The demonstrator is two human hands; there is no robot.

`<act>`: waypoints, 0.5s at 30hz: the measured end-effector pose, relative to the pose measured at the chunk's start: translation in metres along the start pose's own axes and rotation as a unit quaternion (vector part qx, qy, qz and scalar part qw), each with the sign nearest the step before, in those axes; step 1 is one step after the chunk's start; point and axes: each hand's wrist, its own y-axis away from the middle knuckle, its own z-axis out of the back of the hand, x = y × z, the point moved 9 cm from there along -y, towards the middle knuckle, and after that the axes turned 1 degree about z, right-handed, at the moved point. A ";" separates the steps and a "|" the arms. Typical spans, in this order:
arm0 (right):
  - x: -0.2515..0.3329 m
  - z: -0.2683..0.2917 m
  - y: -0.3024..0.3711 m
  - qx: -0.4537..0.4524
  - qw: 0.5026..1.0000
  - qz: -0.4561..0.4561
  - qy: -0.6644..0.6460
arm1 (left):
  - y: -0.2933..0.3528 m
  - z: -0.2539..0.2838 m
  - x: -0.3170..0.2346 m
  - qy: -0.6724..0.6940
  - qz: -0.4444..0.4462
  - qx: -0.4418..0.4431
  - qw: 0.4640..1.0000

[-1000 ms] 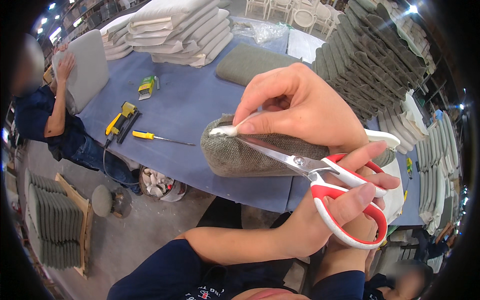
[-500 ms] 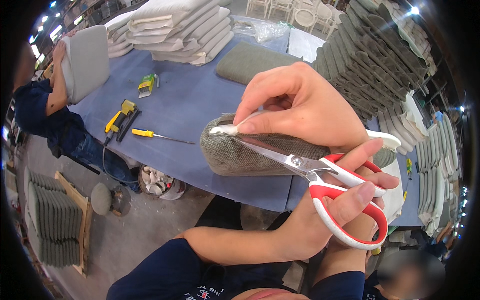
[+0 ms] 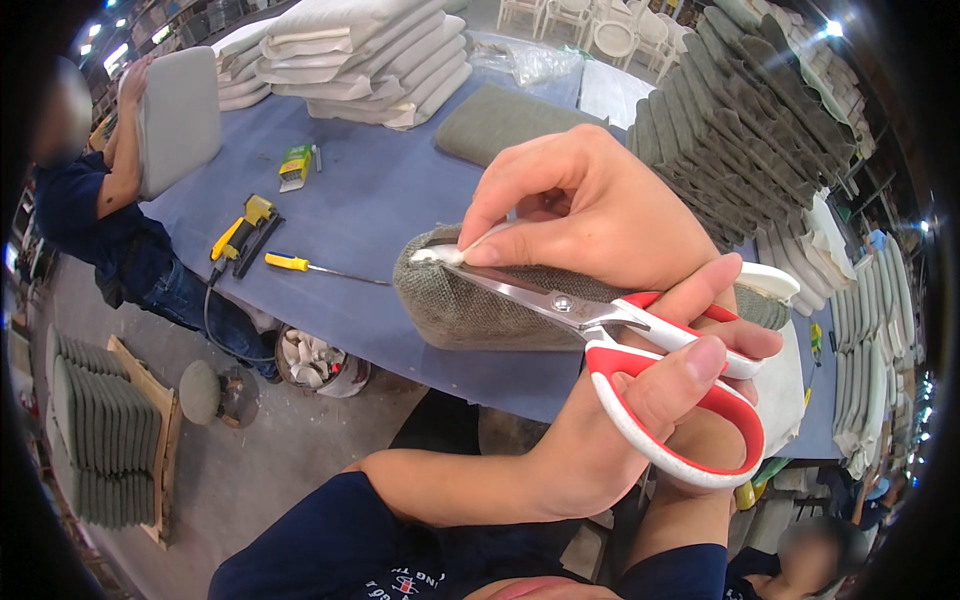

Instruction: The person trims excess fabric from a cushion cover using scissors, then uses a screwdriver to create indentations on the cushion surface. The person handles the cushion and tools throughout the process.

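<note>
Grey-green and woven, the cushion [image 3: 480, 318] on the blue table [image 3: 370, 215] looks light and soft, best gripped along its side; the right hand [image 3: 592, 205] pinches white material (probably limp) at its end, the left hand [image 3: 655, 398] gripping scissors [image 3: 562, 303].

The right hand [image 3: 600, 205] hides part of the cushion [image 3: 480, 322]; scraps [image 3: 303, 355] seem indistinct.

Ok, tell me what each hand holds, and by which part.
The left hand holds the scissors by their red-and-white handle loops; the right hand pinches the white material on the cushion by its right end.
</note>
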 end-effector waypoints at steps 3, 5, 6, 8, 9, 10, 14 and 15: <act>-0.003 0.002 0.001 -0.005 1.000 -0.001 -0.004 | 0.000 -0.003 0.001 -0.009 0.007 -0.010 1.000; -0.002 0.002 0.002 -0.017 0.999 0.009 -0.027 | 0.000 -0.002 0.006 -0.022 -0.005 0.007 1.000; -0.003 0.002 0.004 -0.023 1.000 0.000 -0.020 | 0.001 -0.002 0.008 -0.029 0.001 0.005 1.000; -0.001 0.002 0.009 -0.034 0.999 -0.018 -0.006 | 0.006 -0.003 0.013 -0.043 0.015 0.000 0.999; 0.002 0.002 0.011 -0.041 0.999 -0.014 0.000 | 0.009 -0.004 0.015 -0.055 0.018 0.017 0.998; 0.004 0.003 0.012 -0.047 0.999 -0.010 0.006 | 0.011 -0.002 0.017 -0.068 0.021 0.033 0.997; 0.004 0.001 0.008 -0.048 0.998 -0.013 0.037 | 0.023 -0.002 0.029 -0.065 0.072 0.042 0.994; 0.003 0.001 0.008 -0.042 0.997 -0.023 0.052 | 0.024 -0.002 0.034 -0.066 0.078 0.040 0.994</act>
